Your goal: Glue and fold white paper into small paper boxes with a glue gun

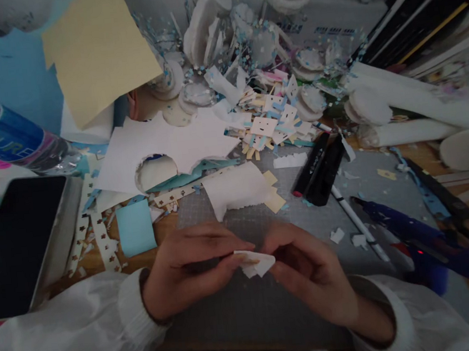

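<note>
Between my two hands is a small folded piece of white paper (255,261), held a little above the grey cutting mat (233,321). My left hand (197,266) pinches its left edge between thumb and fingers. At its right corner, the thumb and fingertips of my right hand (306,265) close on it. The underside of the paper is partly hidden. Just beyond lies a curled white sheet (236,189) with a torn edge, beside small cream paper pieces (275,196). A light blue paper square (136,227) is near my left wrist.
A phone (19,243) and a tilted water bottle (7,129) are on the left. On the right are black markers (321,169), a white pen (360,223), a blue glue gun (408,230) and black scissors (464,207). Behind, paper cutouts with faces (271,121) form a pile.
</note>
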Action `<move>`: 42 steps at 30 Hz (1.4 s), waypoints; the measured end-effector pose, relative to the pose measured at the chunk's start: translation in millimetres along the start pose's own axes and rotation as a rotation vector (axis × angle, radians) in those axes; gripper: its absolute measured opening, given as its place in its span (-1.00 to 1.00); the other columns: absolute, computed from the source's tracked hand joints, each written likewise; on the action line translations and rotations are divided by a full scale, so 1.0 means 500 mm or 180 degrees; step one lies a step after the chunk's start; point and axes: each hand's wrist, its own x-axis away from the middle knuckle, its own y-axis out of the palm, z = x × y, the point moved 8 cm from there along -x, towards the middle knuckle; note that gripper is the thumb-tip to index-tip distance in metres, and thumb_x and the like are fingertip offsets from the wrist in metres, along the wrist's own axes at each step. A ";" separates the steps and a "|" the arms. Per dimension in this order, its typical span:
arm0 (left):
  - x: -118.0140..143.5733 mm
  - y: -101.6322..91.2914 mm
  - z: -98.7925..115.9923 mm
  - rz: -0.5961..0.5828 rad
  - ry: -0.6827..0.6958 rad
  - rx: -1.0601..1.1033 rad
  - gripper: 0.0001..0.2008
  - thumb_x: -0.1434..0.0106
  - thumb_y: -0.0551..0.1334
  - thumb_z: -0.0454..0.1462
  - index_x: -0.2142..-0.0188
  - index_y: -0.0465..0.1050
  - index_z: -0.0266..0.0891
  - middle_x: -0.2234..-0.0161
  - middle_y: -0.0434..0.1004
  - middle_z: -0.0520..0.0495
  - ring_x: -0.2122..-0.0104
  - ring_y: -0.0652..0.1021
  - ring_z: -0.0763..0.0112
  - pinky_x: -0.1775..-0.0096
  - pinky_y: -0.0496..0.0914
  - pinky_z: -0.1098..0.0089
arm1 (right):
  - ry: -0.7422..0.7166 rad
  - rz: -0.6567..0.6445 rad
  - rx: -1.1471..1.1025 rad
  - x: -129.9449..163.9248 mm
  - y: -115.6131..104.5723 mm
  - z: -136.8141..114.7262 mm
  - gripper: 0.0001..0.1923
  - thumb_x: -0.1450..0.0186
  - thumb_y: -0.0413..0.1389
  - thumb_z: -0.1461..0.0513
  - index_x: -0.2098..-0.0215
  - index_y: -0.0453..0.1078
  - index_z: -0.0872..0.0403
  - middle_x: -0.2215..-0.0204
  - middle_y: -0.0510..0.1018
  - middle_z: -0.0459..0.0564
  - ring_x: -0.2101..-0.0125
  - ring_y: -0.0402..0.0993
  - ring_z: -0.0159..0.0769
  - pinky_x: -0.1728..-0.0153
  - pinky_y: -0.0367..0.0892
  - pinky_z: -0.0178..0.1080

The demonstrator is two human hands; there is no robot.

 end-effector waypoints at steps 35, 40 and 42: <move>0.014 0.002 0.015 0.0191 0.0381 -0.0925 -0.83 -0.22 0.22 -0.46 0.20 0.44 -0.24 0.24 0.56 -0.14 0.21 0.57 0.38 0.18 0.49 0.41 | 0.0181 0.0390 -0.0748 -0.003 0.003 0.021 -0.86 -0.31 0.08 0.35 0.24 0.43 0.01 0.29 0.38 -0.07 0.35 0.51 -0.44 0.35 0.56 -0.35; 0.014 0.001 0.016 0.0204 0.0380 -0.0994 -0.83 -0.21 0.23 -0.46 0.22 0.45 -0.24 0.18 0.55 -0.16 0.16 0.57 0.37 0.13 0.48 0.40 | 0.0093 0.0408 -0.0443 -0.008 0.001 0.010 -0.89 -0.29 0.11 0.34 0.26 0.44 0.02 0.32 0.41 -0.04 0.33 0.46 -0.40 0.37 0.54 -0.35; 0.015 -0.001 0.018 0.0234 0.0395 -0.1045 -0.84 -0.21 0.23 -0.46 0.23 0.46 -0.24 0.15 0.55 -0.18 0.15 0.57 0.35 0.13 0.48 0.39 | 0.0082 0.0460 -0.0270 -0.009 -0.001 0.007 -0.91 -0.28 0.12 0.34 0.30 0.44 0.03 0.34 0.43 -0.05 0.35 0.46 -0.41 0.37 0.52 -0.36</move>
